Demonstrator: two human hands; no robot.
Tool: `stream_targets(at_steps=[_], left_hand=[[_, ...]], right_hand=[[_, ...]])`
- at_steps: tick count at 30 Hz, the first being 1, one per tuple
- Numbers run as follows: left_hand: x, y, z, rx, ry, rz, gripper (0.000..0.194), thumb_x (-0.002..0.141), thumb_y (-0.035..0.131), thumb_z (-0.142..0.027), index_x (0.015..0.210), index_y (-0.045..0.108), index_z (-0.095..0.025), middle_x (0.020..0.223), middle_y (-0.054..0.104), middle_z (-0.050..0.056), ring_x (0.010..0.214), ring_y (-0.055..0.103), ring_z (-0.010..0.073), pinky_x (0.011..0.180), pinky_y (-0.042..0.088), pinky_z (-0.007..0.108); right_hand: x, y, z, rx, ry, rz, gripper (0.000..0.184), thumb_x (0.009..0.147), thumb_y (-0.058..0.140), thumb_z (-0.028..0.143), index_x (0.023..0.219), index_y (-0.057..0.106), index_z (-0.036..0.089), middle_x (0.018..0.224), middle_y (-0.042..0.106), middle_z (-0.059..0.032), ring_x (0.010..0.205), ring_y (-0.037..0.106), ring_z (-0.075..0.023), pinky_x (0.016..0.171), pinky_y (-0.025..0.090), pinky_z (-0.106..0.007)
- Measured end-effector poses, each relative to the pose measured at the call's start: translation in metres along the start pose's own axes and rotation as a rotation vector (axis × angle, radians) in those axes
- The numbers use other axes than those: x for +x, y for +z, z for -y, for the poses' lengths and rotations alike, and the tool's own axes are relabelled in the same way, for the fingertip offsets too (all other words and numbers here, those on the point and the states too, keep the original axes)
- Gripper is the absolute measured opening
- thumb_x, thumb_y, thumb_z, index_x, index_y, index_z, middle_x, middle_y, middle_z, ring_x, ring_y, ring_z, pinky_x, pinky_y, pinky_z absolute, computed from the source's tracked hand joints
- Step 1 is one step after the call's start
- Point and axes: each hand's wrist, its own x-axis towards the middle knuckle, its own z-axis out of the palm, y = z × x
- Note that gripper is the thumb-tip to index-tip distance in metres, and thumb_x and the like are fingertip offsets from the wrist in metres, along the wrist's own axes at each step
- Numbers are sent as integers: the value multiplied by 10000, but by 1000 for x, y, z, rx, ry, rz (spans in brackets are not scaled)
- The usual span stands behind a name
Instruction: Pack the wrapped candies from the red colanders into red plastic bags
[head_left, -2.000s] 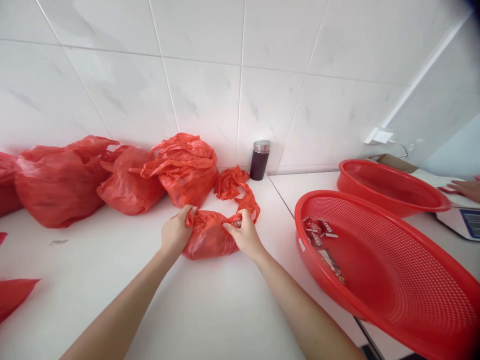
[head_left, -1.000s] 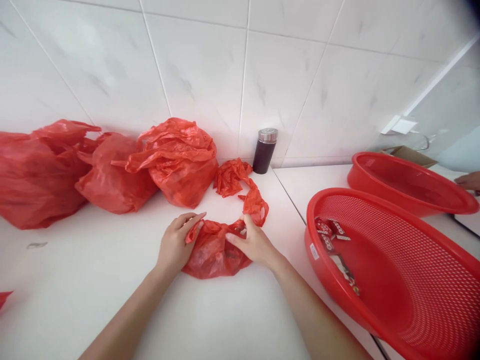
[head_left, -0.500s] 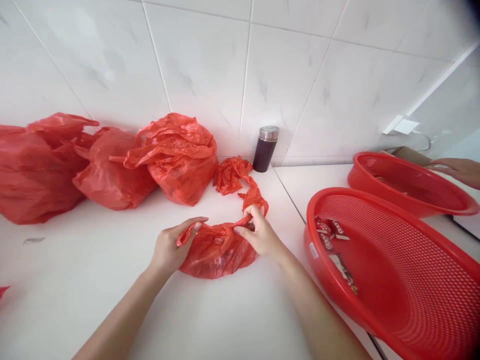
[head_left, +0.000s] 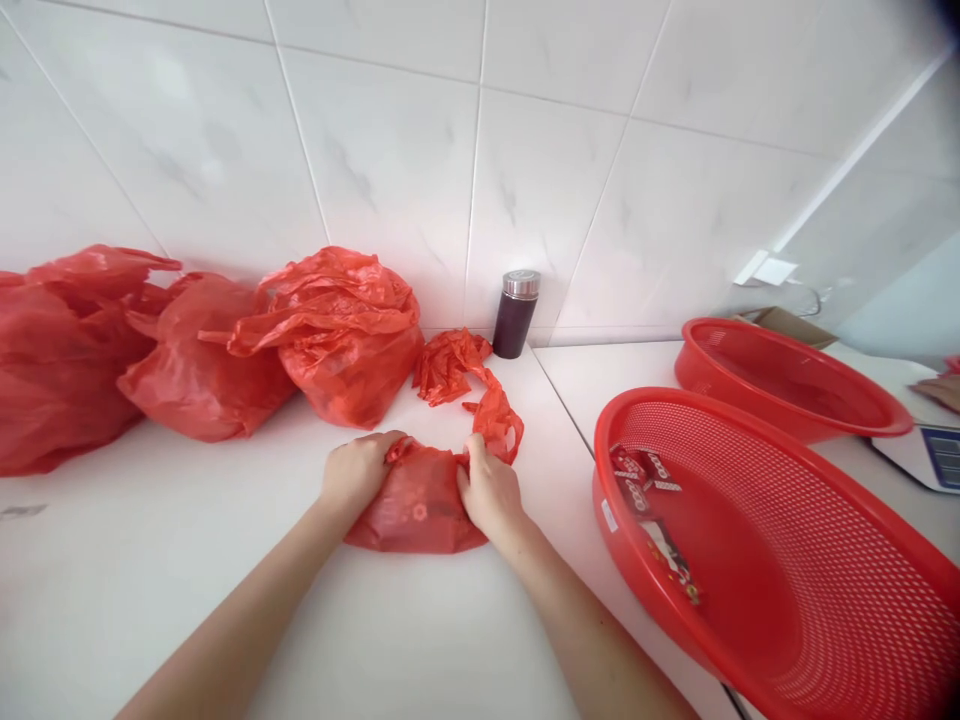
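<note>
A small red plastic bag [head_left: 424, 505] lies on the white table, bulging with contents that show only faintly through the film. My left hand [head_left: 362, 472] is closed on its left upper edge, with red film bunched by the fingers. On the opposite side my right hand [head_left: 489, 490] grips the bag, thumb toward me and fingers curled behind. Just beyond that hand is a crumpled strip of red plastic bags [head_left: 496, 412], trailing back to a bunched heap [head_left: 450, 362] near the wall.
Several filled red bags, one of them a large bag [head_left: 349, 340], stand along the tiled wall. A dark flask [head_left: 515, 318] is beside them. At right are a red mesh basket [head_left: 862, 540] holding wrapped snacks [head_left: 649, 480], another red basket [head_left: 795, 375], and a scale [head_left: 937, 455].
Both hands have changed from pinching the bag's rim to gripping its sides, and the bag looks more compact. The other person's hand has left the far basket. The view has shifted slightly.
</note>
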Motion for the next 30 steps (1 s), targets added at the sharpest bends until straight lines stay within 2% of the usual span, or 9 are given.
stream_targets(at_steps=[3, 8, 11, 12, 15, 20, 23, 28, 30], left_hand=[[5, 6, 10, 13, 97, -9, 379, 834, 411, -226, 1046, 710, -320, 1054, 731, 26, 879, 652, 252, 758, 418, 327], [7, 11, 19, 7, 149, -45, 397, 856, 395, -223, 1083, 713, -295, 937, 707, 62, 808, 620, 249, 770, 411, 348], [3, 8, 21, -44, 128, -64, 365, 889, 392, -296, 1048, 719, -263, 939, 689, 80, 891, 612, 277, 837, 417, 380], [1, 5, 23, -75, 110, -68, 366, 906, 385, -349, 1031, 715, -249, 973, 686, 84, 932, 609, 282, 860, 422, 383], [-11, -13, 28, -195, 46, -42, 445, 928, 345, -504, 944, 681, -213, 1009, 691, 69, 943, 621, 254, 866, 459, 351], [-37, -67, 42, -366, 8, 158, 496, 916, 343, -576, 828, 655, -200, 799, 692, 17, 800, 629, 209, 769, 507, 295], [-53, -93, 54, -369, -57, 201, 509, 900, 380, -583, 681, 651, -212, 719, 670, 5, 762, 612, 199, 783, 491, 297], [-79, -103, 73, -434, -193, 244, 499, 879, 425, -587, 606, 640, -228, 641, 616, -5, 718, 587, 186, 781, 498, 310], [-83, -105, 77, -500, -234, 285, 469, 880, 430, -582, 692, 684, -236, 692, 662, 6, 734, 607, 191, 821, 512, 339]], right_hand=[[1, 5, 3, -59, -17, 3, 151, 843, 417, 126, 963, 431, 216, 827, 615, -60, 614, 538, -194, 516, 252, -277], [-1, 5, 5, -84, -38, -17, 138, 850, 400, 124, 942, 432, 221, 788, 611, -53, 614, 542, -201, 511, 258, -275], [-9, -2, 8, -18, -71, -45, 73, 877, 463, 233, 909, 398, 228, 742, 585, -19, 605, 538, -186, 523, 295, -267], [-13, -5, 11, 57, -81, -64, 128, 887, 488, 302, 896, 381, 233, 726, 569, -3, 595, 530, -175, 531, 313, -263], [-21, -17, 20, 371, -107, -147, 296, 886, 522, 458, 828, 326, 243, 674, 493, 42, 538, 460, -131, 553, 345, -252], [-20, -37, 28, 696, -70, -287, 306, 911, 473, 385, 734, 267, 244, 661, 342, 54, 553, 359, -114, 547, 331, -246], [-15, -44, 24, 793, -20, -307, 319, 902, 485, 371, 720, 254, 246, 669, 301, 55, 561, 332, -115, 545, 330, -250], [-16, -45, 27, 826, -65, -303, 314, 895, 493, 339, 710, 258, 242, 680, 300, 49, 589, 345, -118, 569, 344, -253], [-19, -44, 30, 826, -95, -280, 305, 898, 494, 335, 721, 263, 242, 683, 307, 51, 582, 340, -114, 564, 339, -252]])
